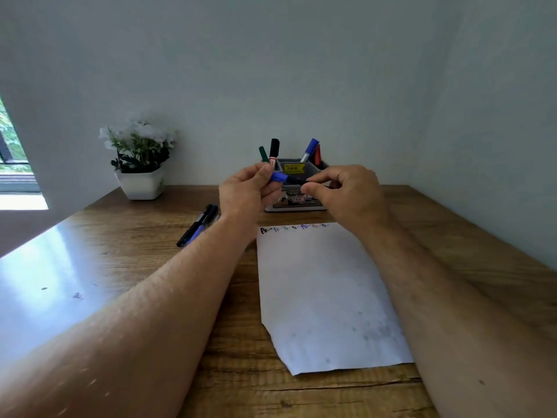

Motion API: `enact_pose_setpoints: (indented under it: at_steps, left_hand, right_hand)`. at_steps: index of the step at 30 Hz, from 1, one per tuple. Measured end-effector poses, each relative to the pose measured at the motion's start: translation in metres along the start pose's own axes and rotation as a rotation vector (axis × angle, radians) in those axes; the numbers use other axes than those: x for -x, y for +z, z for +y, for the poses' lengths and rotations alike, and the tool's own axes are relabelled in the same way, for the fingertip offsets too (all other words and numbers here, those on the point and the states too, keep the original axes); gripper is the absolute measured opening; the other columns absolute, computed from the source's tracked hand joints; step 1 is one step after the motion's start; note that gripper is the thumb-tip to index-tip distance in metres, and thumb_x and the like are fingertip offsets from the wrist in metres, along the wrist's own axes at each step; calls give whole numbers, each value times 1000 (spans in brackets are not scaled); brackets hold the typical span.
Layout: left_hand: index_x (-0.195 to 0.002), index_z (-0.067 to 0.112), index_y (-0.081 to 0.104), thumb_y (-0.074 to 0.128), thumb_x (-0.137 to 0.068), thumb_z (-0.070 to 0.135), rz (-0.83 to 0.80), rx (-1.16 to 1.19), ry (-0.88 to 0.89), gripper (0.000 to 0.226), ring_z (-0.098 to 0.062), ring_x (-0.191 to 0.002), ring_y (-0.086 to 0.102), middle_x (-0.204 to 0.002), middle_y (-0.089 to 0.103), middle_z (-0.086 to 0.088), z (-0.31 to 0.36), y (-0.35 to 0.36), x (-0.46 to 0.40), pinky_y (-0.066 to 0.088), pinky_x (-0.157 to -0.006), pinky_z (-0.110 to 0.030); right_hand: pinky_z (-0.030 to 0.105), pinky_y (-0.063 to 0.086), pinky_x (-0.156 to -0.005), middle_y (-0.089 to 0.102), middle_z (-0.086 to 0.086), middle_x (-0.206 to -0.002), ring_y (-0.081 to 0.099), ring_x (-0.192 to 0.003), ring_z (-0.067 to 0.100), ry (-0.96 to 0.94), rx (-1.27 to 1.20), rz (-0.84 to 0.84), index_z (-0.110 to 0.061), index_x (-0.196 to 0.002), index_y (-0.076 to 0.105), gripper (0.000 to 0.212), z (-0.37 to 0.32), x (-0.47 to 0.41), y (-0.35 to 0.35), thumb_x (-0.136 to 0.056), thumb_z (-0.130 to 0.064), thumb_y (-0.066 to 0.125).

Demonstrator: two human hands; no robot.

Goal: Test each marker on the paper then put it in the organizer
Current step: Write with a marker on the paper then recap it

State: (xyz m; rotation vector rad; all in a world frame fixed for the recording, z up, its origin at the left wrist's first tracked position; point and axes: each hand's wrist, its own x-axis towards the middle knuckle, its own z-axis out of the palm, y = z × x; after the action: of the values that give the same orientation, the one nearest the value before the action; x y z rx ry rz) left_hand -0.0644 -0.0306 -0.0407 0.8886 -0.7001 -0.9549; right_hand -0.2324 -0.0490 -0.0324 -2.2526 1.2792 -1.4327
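Both hands hold one blue marker (287,178) level in the air, in front of the grey organizer (297,203). My left hand (248,188) pinches its blue end. My right hand (343,191) pinches its dark end. The organizer stands at the back of the desk and holds several markers: a green and a black one (274,149) on its left, a blue one (310,149) and a red one on its right. White paper (325,297) lies below my hands, with a row of small coloured scribbles (294,228) along its far edge. Two more markers (197,226) lie on the desk left of the paper.
A white pot with white flowers (140,164) stands at the back left of the wooden desk (235,372). Walls close the desk in behind and on the right. A bright window reflection covers the desk's left part.
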Motion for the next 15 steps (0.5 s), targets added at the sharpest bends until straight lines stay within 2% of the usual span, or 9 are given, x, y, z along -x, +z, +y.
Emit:
enact_pose_setpoints:
  at_steps: [4, 8, 10, 13, 15]
  left_hand:
    - [-101, 14, 71, 66, -91, 13, -5, -1, -12, 11, -14, -74, 71, -93, 76, -9, -1, 2, 1, 62, -71, -29]
    - [-111, 11, 69, 65, -93, 12, -6, -40, -23, 19, -11, -73, 71, -93, 74, -6, -4, 11, 3, 61, -73, -28]
    - [-114, 10, 68, 63, -94, 11, -7, -46, -24, 21, -11, -73, 71, -93, 74, -6, -5, 12, 3, 61, -71, -26]
    - [-118, 10, 68, 63, -93, 9, -14, -31, -31, 25, -12, -74, 72, -100, 74, -9, -4, 13, 4, 61, -73, -28]
    - [-122, 13, 65, 65, -91, 5, -55, -3, -34, 32, -18, -81, 74, -108, 71, -13, -4, 14, 5, 62, -75, -33]
  right_hand:
    - [10, 28, -44, 54, -13, -55, 45, -46, 1, 1, 39, -36, -22, -86, 78, 20, 0, 1, 3, -87, -40, 71]
    - [12, 27, -37, 53, -5, -47, 39, -36, 4, 55, -13, -34, -14, -82, 79, 26, 4, 0, 4, -91, -36, 68]
    - [12, 26, -37, 55, -1, -50, 37, -38, 5, 93, -19, -63, -13, -82, 79, 30, 4, 0, 3, -92, -38, 66]
    - [18, 34, -45, 67, 3, -62, 48, -50, 7, 154, -50, -109, -18, -89, 80, 29, 4, 0, 5, -95, -39, 61]
    - [16, 36, -47, 66, -9, -58, 53, -51, 2, 173, -92, -132, -17, -88, 79, 33, 2, 1, 8, -98, -39, 56]
